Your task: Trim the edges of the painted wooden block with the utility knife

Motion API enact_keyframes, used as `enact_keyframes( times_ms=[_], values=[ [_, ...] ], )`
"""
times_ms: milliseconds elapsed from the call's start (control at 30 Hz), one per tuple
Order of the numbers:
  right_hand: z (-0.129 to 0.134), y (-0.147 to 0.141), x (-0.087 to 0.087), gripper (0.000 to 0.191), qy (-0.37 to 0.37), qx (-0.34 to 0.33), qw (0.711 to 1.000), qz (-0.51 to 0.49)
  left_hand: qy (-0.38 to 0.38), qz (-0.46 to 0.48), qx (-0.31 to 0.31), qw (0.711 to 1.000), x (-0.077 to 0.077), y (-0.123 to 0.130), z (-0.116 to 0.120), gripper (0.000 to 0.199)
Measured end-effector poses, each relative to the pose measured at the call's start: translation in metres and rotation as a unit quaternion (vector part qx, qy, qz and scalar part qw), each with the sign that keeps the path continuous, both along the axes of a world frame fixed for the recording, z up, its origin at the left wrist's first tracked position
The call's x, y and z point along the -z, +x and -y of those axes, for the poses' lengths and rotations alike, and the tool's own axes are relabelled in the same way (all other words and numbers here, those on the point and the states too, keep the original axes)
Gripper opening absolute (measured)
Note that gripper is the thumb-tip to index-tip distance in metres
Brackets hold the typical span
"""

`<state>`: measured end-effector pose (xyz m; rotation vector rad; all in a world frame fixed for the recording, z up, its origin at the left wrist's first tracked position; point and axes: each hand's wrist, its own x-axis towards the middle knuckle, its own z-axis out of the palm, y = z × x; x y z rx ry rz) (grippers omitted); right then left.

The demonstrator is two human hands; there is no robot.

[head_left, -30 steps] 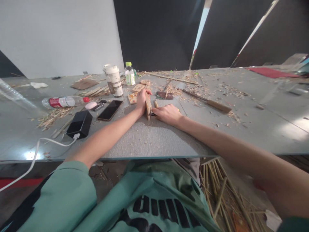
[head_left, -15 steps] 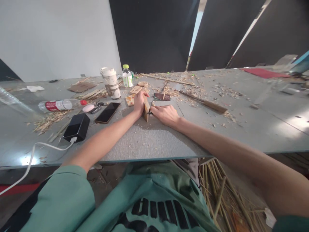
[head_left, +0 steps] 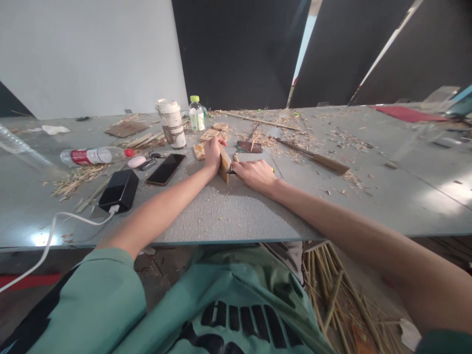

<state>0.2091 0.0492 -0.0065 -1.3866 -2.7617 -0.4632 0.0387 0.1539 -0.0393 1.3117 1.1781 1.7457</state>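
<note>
My left hand (head_left: 213, 156) is closed on a small wooden block (head_left: 224, 166), held upright on its edge on the table. Its fingers wrap over the far side and top. My right hand (head_left: 256, 174) rests on the table just to the right, closed around a slim knife-like tool (head_left: 232, 172). The dark tip of that tool meets the block's right face, and a bit of yellow shows at its other end; the palm hides the rest. Just behind my right hand lie a short light wooden piece (head_left: 236, 158) and a dark reddish-brown piece (head_left: 249, 147).
Wood shavings litter the grey table (head_left: 206, 221). A long-handled blade (head_left: 328, 162) lies at right. Leftward are a phone (head_left: 165, 169), a black power adapter (head_left: 118, 191) with a white cable, a lying bottle (head_left: 96, 156), a paper cup (head_left: 172, 125) and a green-capped bottle (head_left: 196, 115).
The whole view has shifted slightly. Both hands keep their grip on the block and the tool, which stay nearly in place against each other.
</note>
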Motion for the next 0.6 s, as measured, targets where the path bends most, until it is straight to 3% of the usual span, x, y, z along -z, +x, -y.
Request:
enact_keyframes(
  times_ms=[167, 433, 600],
  values=[
    [0.0011, 0.0039, 0.0015, 0.035, 0.012, 0.025, 0.999, -0.016, 0.024, -0.025, -0.020, 0.999, -0.0004, 0.0024, 0.0027, 0.049],
    [-0.0043, 0.0019, 0.0012, 0.030, -0.036, -0.017, 0.999, 0.022, 0.031, -0.041, -0.041, 0.998, 0.0033, -0.0027, -0.0052, 0.048],
    [0.0007, 0.0031, -0.0006, 0.033, -0.013, -0.006, 1.000, 0.014, 0.031, -0.041, -0.048, 0.997, 0.0025, -0.0039, -0.0047, 0.049]
  ],
)
